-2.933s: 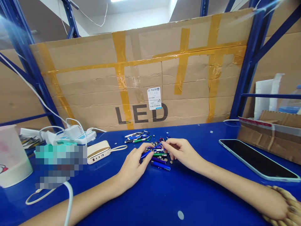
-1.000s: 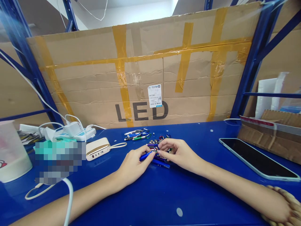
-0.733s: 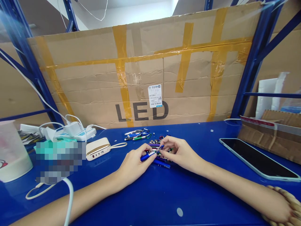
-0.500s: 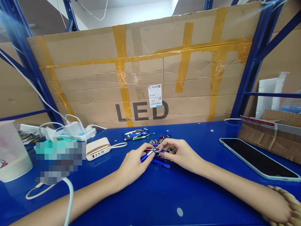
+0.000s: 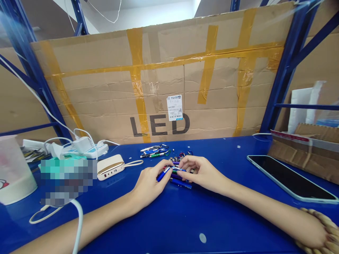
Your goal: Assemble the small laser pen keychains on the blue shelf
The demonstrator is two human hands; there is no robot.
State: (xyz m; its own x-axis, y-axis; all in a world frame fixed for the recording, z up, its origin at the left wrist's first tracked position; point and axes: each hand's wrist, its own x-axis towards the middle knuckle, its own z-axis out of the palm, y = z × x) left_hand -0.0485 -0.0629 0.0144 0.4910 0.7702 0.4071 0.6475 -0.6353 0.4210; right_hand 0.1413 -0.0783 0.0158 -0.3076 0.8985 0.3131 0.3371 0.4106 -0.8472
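My left hand (image 5: 150, 181) is closed, its thumb and fingers pinching a blue metal tube (image 5: 162, 175) that looks like the body of a small keychain flashlight. Opposite it, my right hand (image 5: 200, 171) pinches a thin blue-and-silver piece (image 5: 178, 169) whose exact kind is unclear. The two pieces are very close at the fingertips; whether they touch I cannot tell. Below and behind the hands lie more coloured tubes, among them a blue one (image 5: 181, 183), partly hidden by the fingers. Small round silver pieces like button cells (image 5: 174, 159) sit just beyond.
Several small flashlights with clips (image 5: 155, 151) lie farther back. Leftward are a white power bank (image 5: 110, 167), a power strip (image 5: 91, 151), cables and a plastic cup (image 5: 16, 173). A phone (image 5: 291, 178) and cardboard box (image 5: 304, 151) stand right. A large cardboard sheet (image 5: 106, 98) closes the back.
The blue tube in my left hand has shifted slightly left. The blue-and-silver piece in my right hand now shows more between the fingertips. The items on the table look the same.
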